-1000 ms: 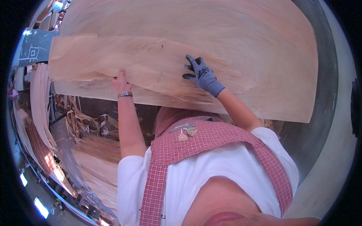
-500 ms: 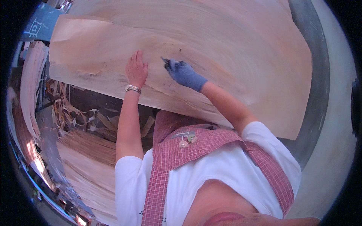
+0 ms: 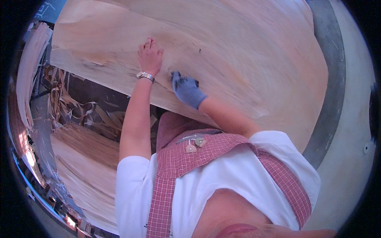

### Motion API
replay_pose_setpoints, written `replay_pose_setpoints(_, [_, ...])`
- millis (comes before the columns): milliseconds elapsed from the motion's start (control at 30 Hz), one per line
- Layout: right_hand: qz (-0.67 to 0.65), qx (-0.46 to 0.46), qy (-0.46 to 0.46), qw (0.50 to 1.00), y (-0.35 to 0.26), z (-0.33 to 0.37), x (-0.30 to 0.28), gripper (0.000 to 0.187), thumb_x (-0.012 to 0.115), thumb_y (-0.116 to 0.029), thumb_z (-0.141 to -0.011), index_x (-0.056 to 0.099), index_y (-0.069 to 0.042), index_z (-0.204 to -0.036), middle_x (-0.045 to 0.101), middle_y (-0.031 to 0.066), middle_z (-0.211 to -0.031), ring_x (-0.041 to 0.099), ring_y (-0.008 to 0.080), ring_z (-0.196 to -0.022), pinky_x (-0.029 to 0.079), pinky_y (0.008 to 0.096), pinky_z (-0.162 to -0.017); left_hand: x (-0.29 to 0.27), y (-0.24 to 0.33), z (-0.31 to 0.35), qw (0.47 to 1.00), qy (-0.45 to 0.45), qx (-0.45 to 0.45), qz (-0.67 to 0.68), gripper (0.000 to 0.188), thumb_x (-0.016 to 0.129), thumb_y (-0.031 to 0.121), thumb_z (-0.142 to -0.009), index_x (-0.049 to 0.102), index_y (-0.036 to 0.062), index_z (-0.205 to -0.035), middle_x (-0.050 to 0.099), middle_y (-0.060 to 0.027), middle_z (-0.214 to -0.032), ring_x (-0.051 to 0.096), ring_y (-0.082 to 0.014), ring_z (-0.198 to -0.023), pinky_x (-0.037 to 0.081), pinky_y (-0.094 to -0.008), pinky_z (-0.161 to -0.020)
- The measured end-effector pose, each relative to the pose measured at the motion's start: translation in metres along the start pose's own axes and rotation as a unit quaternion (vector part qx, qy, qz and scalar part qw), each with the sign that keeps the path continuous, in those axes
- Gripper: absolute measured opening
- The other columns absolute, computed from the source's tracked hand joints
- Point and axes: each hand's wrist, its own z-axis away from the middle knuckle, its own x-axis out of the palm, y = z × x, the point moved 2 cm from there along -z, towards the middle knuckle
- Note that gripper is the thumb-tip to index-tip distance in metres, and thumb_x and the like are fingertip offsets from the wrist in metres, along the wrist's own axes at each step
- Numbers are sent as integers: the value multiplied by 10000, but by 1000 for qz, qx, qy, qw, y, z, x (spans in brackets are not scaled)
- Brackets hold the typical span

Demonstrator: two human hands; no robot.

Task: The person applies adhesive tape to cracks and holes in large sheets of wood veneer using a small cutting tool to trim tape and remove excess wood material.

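A large, thin sheet of pale wood veneer [image 3: 246, 59] with darker grain streaks spreads out before me. My left hand [image 3: 151, 57], bare with a metal watch [image 3: 145, 76] at the wrist, lies on it with fingers stretched out. To its right and a little nearer my body, my right hand [image 3: 185, 89] wears a blue-grey glove with dark fingertips. Its fingers are closed around a small thin blade, which mostly hides inside the grip now; the tip showed more plainly half a second ago. Both hands work near the sheet's front edge.
Ragged veneer strips [image 3: 59, 95] hang below the sheet's left side. A stack of veneer [image 3: 85, 166] lies at lower left, and more long pieces [image 3: 29, 79] stand at far left. A grey table edge [image 3: 335, 79] curves along the right.
My right hand has drawn nearer my body, its fingertips now pointing more away from me. My left hand has shifted slightly right and farther out. The whole view has shifted a little.
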Motion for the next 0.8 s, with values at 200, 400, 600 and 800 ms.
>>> replay_pose_setpoints(200, [6,2,-11,1000,-2,50,2,499,515,-184,-873,450,101,-1278,677,137,-778,661,223,-572,464,459,-415,10,53,18,998,-62,18,15,548,618,376,-876,531,99,-1341,471,-51,-1448,473,-312,-1215,377,-492,-1028])
replay_pose_setpoints(400, [-53,-33,-45,997,23,82,-6,380,508,-163,-871,493,39,-1193,673,141,-794,673,242,-597,481,469,-423,7,110,63,998,-1,54,33,601,629,434,-866,501,167,-1389,450,-29,-1464,365,-341,-1350,230,-563,-1118])
replay_pose_setpoints(600, [-75,-28,-88,993,48,111,-16,260,488,-183,-907,514,-22,-1110,659,104,-685,667,274,-568,468,446,-426,17,107,69,998,27,59,22,652,643,460,-848,467,188,-1414,409,-6,-1496,328,-333,-1381,199,-585,-1127])
replay_pose_setpoints(800, [-83,-117,-106,984,161,166,-4,128,492,-250,-940,545,-150,-1001,592,89,-564,625,278,-501,421,444,-405,21,109,71,997,50,64,17,630,606,464,-874,445,206,-1426,407,1,-1503,329,-316,-1387,182,-566,-1140])
